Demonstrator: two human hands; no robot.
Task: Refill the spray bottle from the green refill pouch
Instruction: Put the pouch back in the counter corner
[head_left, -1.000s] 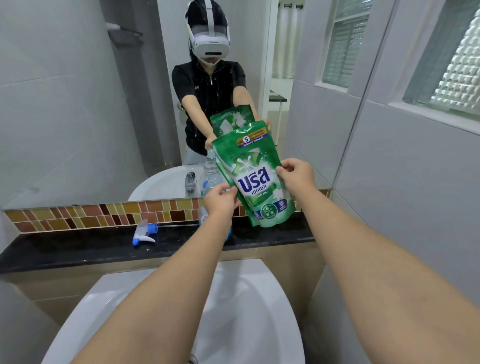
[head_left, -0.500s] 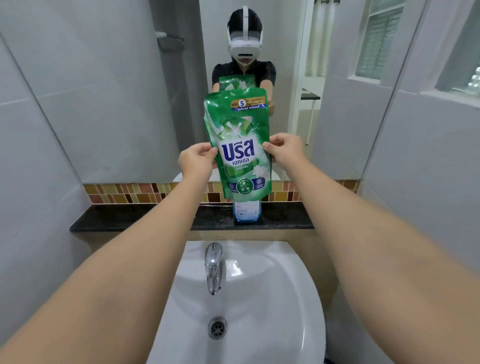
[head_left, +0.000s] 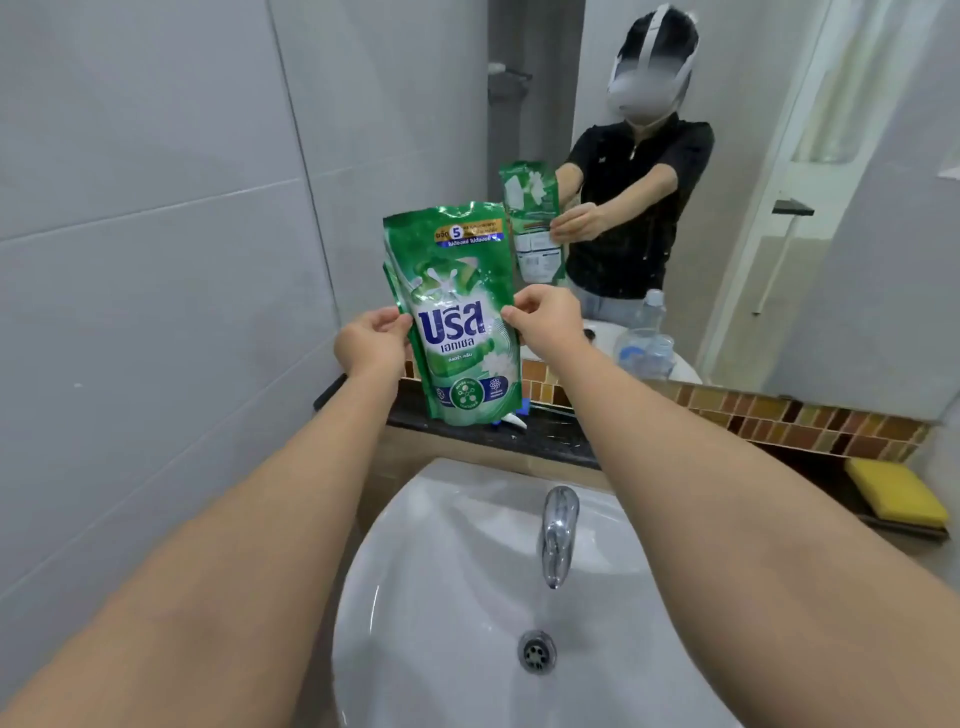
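The green refill pouch (head_left: 457, 312) is upright in the air above the black ledge (head_left: 550, 441), its printed front facing me. My left hand (head_left: 371, 340) pinches its left edge and my right hand (head_left: 545, 325) pinches its right edge, both at mid-height. A clear bottle (head_left: 647, 343) without its spray head shows just above my right forearm at the mirror's lower edge, its base hidden. The white and blue spray head (head_left: 511, 420) lies on the ledge, partly covered by the pouch's bottom.
A white sink basin (head_left: 457, 582) with a chrome tap (head_left: 558, 530) and a drain (head_left: 536, 651) lies below my arms. A yellow sponge (head_left: 896, 493) rests on the ledge at the right. The mirror (head_left: 753, 182) reflects a person holding the pouch. A grey tiled wall stands on the left.
The pouch has shifted left along the ledge, off the bottle it covered, and now hangs over the spray head. Both hands keep their hold on its sides. My view has swung, showing the sponge.
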